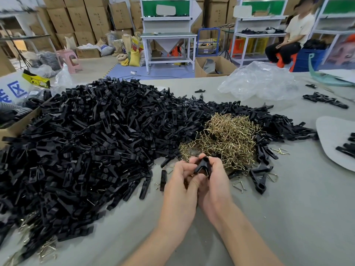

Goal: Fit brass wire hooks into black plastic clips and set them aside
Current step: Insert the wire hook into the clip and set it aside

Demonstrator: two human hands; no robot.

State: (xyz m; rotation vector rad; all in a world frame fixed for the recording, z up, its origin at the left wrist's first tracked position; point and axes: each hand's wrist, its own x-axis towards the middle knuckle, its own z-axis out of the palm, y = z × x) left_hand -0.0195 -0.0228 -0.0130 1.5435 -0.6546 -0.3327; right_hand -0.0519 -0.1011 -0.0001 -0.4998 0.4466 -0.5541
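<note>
Above the desk (288,217), just before the brass hook pile (228,139), one black clip (203,166) sits pinched between curled fingers of left hand (180,181) and right hand (215,179); fitting step apparently underway; next move likely needs a hook pressed home.

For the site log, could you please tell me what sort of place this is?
Probably a factory assembly room: heaps of black plastic clips and brass wire hooks on the table, stacked cartons behind.
</note>
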